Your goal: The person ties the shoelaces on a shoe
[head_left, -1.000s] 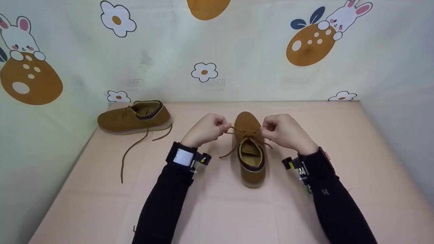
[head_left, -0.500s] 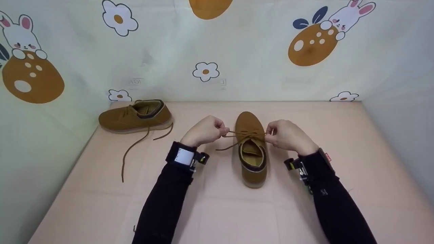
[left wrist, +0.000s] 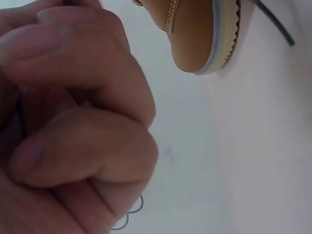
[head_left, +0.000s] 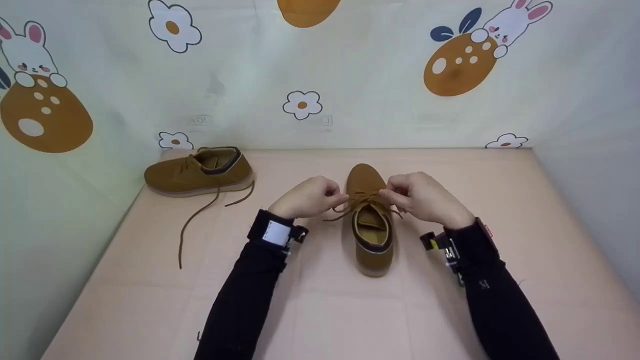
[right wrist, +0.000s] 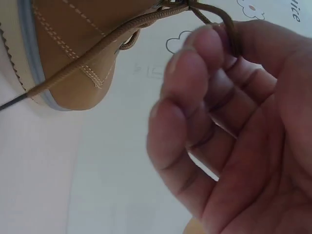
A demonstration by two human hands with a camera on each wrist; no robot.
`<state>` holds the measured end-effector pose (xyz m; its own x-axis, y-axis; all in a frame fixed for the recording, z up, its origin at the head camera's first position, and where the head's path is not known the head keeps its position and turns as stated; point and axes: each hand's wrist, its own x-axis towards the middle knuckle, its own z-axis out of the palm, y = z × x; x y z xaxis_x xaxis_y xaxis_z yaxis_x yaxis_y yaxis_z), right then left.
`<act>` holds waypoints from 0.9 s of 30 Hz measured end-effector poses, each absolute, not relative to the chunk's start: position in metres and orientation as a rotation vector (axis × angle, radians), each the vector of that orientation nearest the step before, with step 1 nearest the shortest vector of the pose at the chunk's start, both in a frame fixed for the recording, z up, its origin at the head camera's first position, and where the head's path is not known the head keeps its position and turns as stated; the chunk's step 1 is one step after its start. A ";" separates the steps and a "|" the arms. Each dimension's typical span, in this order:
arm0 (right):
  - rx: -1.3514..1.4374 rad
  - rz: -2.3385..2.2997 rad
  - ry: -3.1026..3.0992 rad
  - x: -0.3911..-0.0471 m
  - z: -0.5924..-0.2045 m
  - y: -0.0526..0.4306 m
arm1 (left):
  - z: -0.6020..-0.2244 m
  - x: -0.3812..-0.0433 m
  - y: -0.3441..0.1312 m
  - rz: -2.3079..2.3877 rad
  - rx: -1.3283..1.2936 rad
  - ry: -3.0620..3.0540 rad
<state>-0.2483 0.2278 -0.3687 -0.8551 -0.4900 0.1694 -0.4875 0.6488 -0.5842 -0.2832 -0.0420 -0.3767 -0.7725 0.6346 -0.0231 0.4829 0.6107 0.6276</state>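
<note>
A brown lace-up shoe (head_left: 374, 262) stands upright in the middle of the table, toe pointing away. Its shoelace (head_left: 367, 198) is crossed in a bow over the tongue, with a loose end out to each side. At the bow's left, my left hand (head_left: 311, 196) pinches a lace loop between thumb and forefinger, other fingers curled. From the right, my right hand (head_left: 424, 197) pinches the other loop (right wrist: 234, 36), seen between thumb and forefinger in the right wrist view. A lace end (right wrist: 87, 59) runs down the shoe's side there. The left fingertips are mostly hidden in the left wrist view.
A second brown shoe (head_left: 200, 182) sits at the back left, toe to the left, its untied lace (head_left: 184, 232) trailing over the pink table (head_left: 340, 320). A printed curtain (head_left: 370, 65) stands behind and at both sides.
The left hand has moved in to the right, up to the shoe, and the stretched loop has slackened. The right hand has shifted slightly left, over the shoe's edge.
</note>
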 end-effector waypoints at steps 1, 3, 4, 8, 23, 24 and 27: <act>-0.849 -1.014 2.874 -0.248 -0.368 0.228 | -0.376 -0.283 -0.043 0.894 0.928 2.596; -0.847 -1.018 2.932 -0.248 -0.367 0.230 | -0.376 -0.284 -0.045 0.871 0.938 2.605; -0.835 -1.022 2.959 -0.248 -0.367 0.231 | -0.376 -0.284 -0.046 0.861 0.937 2.609; -0.766 -1.045 3.003 -0.248 -0.364 0.238 | -0.375 -0.285 -0.051 0.804 0.933 2.631; -0.622 -0.854 2.774 -0.248 -0.370 0.250 | -0.371 -0.287 -0.059 0.871 0.853 2.650; -0.631 -0.863 2.750 -0.248 -0.371 0.250 | -0.370 -0.287 -0.059 0.902 0.834 2.633; -0.672 -0.874 2.716 -0.248 -0.373 0.249 | -0.369 -0.287 -0.061 0.939 0.775 2.535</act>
